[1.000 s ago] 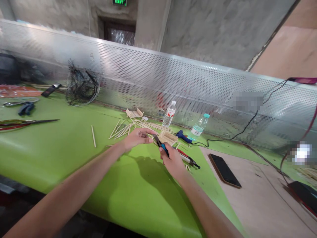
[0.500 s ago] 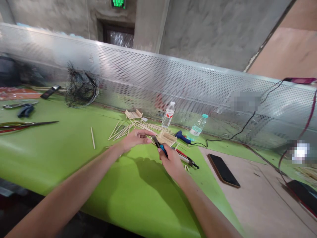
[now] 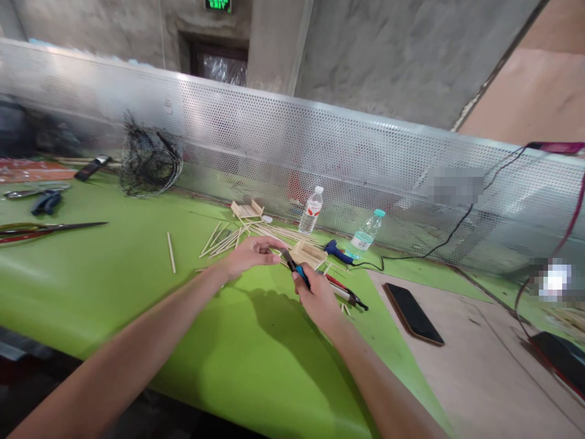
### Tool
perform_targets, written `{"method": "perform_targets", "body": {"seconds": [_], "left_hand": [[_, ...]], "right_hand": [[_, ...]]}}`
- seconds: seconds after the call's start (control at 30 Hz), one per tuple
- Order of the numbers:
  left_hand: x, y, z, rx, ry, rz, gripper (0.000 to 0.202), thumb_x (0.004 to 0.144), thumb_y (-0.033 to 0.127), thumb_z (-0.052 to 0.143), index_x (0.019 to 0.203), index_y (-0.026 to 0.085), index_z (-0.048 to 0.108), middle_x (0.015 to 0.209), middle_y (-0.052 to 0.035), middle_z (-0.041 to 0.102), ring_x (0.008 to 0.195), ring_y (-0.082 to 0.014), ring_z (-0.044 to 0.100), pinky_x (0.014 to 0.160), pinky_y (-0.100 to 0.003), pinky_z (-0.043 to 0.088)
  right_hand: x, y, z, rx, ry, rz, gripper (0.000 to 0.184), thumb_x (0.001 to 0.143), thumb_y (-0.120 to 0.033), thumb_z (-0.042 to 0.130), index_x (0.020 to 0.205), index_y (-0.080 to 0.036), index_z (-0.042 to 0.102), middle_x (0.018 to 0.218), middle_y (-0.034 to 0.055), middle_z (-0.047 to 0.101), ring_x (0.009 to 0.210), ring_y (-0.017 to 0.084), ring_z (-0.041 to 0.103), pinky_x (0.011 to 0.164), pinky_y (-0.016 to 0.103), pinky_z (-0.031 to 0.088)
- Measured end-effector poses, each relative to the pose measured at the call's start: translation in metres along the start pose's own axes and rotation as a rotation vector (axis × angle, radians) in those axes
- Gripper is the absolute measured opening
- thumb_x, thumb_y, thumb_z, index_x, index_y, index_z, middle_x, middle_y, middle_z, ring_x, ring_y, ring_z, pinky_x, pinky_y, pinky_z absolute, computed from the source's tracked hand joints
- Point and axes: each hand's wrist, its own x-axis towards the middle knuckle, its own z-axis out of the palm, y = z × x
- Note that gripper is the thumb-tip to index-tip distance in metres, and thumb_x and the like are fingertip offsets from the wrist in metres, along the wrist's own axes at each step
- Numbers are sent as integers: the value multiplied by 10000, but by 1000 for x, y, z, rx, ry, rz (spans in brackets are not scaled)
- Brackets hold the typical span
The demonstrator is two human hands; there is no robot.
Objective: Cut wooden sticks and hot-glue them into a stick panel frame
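Observation:
My right hand [image 3: 317, 296] is closed around a utility knife [image 3: 301, 273] with a blue and black handle, its blade pointing up and left. Facing the blade tip is my left hand [image 3: 253, 255], with index finger and thumb stretched out and apart. Its index fingertip is very near the blade; whether they touch I cannot tell. Behind the hands lie several thin wooden sticks [image 3: 223, 244] in a loose pile. A small wooden stick frame [image 3: 308, 253] sits just beyond the knife, and another stick frame [image 3: 247, 210] stands farther back.
A blue glue gun [image 3: 337, 251], two water bottles [image 3: 311, 210] and a perforated metal panel [image 3: 274, 134] are at the back. On the right lies a phone [image 3: 414, 314]. Scissors [image 3: 50, 228], pliers [image 3: 46, 202] and a black wire bundle [image 3: 150, 161] are at left. A single stick [image 3: 170, 253] lies apart.

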Motion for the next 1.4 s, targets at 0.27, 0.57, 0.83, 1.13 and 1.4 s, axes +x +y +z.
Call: {"method": "perform_targets", "body": {"seconds": [0.27,0.57,0.83,1.13,1.4], "left_hand": [[0,1,0,-15,3,-6,514,661,349,862,1138,222,718,1222,-98,685,898,-169,613,882,-394,495],[-3,0,-2,72,-38,-15,404,762,383,781,1150,288,724,1010,-64,707,832,-182,615,785,-364,489],[-3,2,-2,63,-35,-21,475,731,388,810,1179,266,710,1253,-93,659,910,-188,623,836,-373,493],[-3,5,0,25,-55,7,497,724,351,824,1191,246,689,1333,-93,632,921,-168,609,903,-384,487],[-2,3,-2,35,-47,-5,501,730,341,820,1200,233,686,1312,-111,642,933,-183,617,895,-393,479]], "right_hand": [[0,0,1,8,2,-9,220,980,-390,387,822,-243,431,644,-11,572,550,155,527,509,247,274],[1,-1,0,-2,-11,14,210,978,-397,388,835,-247,428,637,-16,570,528,155,522,488,247,263],[0,0,0,-4,5,-5,214,983,-389,385,830,-246,427,641,-15,567,541,155,521,502,253,256],[0,-2,-1,0,-5,3,215,984,-386,381,825,-246,416,635,-19,554,537,155,517,501,254,253],[0,-3,-1,2,-11,11,210,988,-389,381,838,-247,418,634,-21,555,532,153,513,495,253,247]]}}
